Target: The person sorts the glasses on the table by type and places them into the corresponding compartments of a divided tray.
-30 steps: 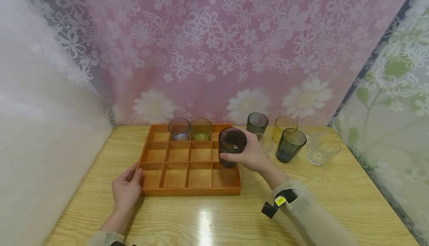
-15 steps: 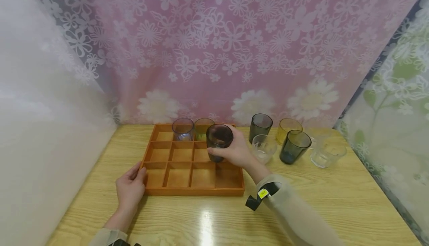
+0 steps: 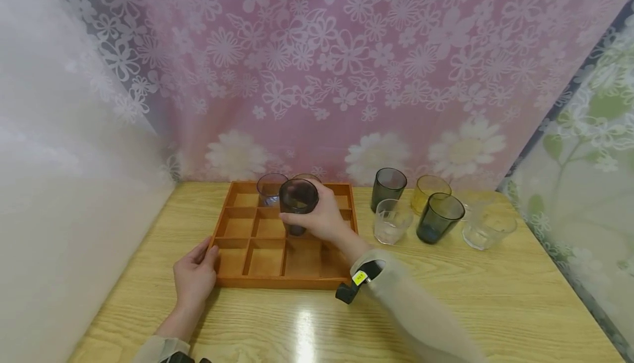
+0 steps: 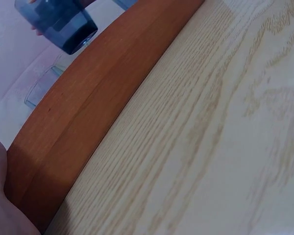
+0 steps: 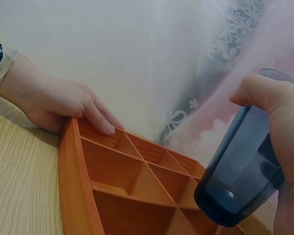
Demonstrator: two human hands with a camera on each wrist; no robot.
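My right hand grips a dark grey drinking glass, thumb in front and fingers behind. Held over the middle of a wooden tray with square compartments, the glass tilts in the right wrist view, its base just above the dividers. My left hand holds the tray's left side, with fingers over the rim in the right wrist view. A bluish clear glass stands in a back-row compartment. Beside it, a green glass is mostly hidden behind the held one.
Right of the tray stand two more dark glasses, one at the back and one nearer. Among them are a yellow glass and a clear glass. Another clear glass stands farther right. A pink flowered curtain hangs behind the table.
My right hand has carried the dark glass leftward, from the tray's right side to its middle. The left hand keeps its hold on the tray; the head view has shifted slightly.
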